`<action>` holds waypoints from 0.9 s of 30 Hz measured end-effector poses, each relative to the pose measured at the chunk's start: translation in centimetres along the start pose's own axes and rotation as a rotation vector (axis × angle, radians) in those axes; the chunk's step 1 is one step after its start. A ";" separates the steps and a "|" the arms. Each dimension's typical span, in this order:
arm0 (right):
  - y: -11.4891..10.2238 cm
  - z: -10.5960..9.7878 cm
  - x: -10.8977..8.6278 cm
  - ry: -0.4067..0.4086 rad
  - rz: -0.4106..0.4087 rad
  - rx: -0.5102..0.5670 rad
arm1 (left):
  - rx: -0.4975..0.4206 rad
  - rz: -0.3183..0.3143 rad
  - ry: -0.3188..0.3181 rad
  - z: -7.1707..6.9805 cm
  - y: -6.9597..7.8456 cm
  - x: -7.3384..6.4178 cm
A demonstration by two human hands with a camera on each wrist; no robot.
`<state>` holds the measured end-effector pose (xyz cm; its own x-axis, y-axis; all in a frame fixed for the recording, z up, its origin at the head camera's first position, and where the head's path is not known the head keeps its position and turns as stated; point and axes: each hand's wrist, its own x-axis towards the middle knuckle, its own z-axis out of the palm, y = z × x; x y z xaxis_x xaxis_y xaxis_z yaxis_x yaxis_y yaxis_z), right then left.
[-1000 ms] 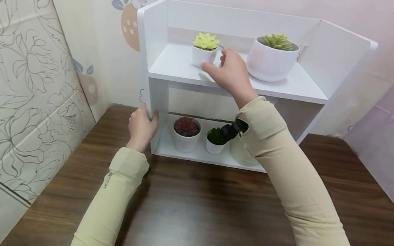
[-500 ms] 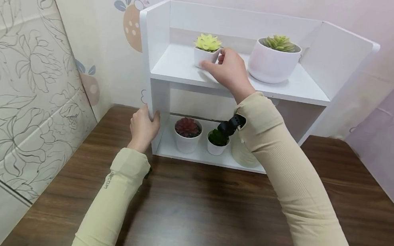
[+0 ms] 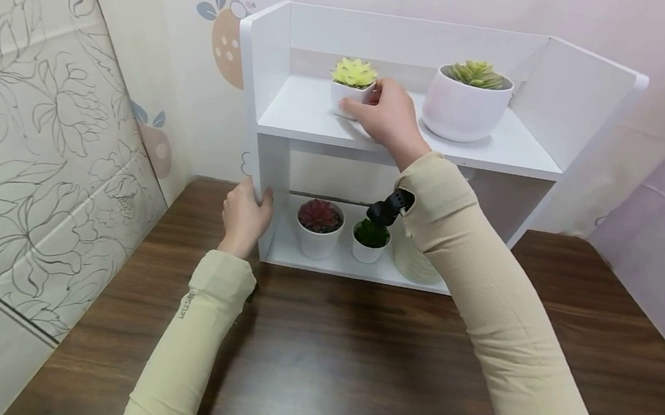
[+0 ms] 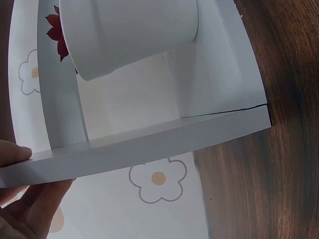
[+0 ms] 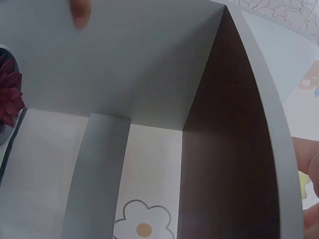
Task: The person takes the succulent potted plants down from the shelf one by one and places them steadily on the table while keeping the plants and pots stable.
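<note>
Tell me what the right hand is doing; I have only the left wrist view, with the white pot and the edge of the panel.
Observer: The right hand pinches the small white pot with the yellow-green succulent, on the upper shelf.
Operator: Report what else stands up there.
Observer: A larger white pot with a green succulent, to the right of that hand.

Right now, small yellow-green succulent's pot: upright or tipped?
Upright: in head view the pot looks level, its yellow-green succulent pointing up, the right hand pinching it.
</note>
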<state>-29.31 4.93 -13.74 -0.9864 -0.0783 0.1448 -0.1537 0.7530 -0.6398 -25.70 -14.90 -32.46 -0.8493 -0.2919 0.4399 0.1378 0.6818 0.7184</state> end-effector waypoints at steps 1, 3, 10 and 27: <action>0.0 0.0 0.0 -0.004 0.006 0.006 | 0.000 -0.001 -0.001 0.0 0.0 0.0; 0.0 0.0 -0.1 -0.002 0.017 0.013 | 0.000 -0.003 -0.003 0.0 0.0 0.0; 0.0 0.1 -0.1 0.023 0.024 0.049 | 0.001 -0.003 -0.007 -0.1 0.1 0.0; 0.1 0.3 -0.8 0.053 -0.020 0.145 | -0.007 0.000 -0.009 -0.2 0.1 0.0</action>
<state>-28.52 4.89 -14.10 -0.9791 -0.0545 0.1960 -0.1839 0.6491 -0.7381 -25.57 -14.98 -32.26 -0.8541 -0.2856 0.4347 0.1410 0.6773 0.7221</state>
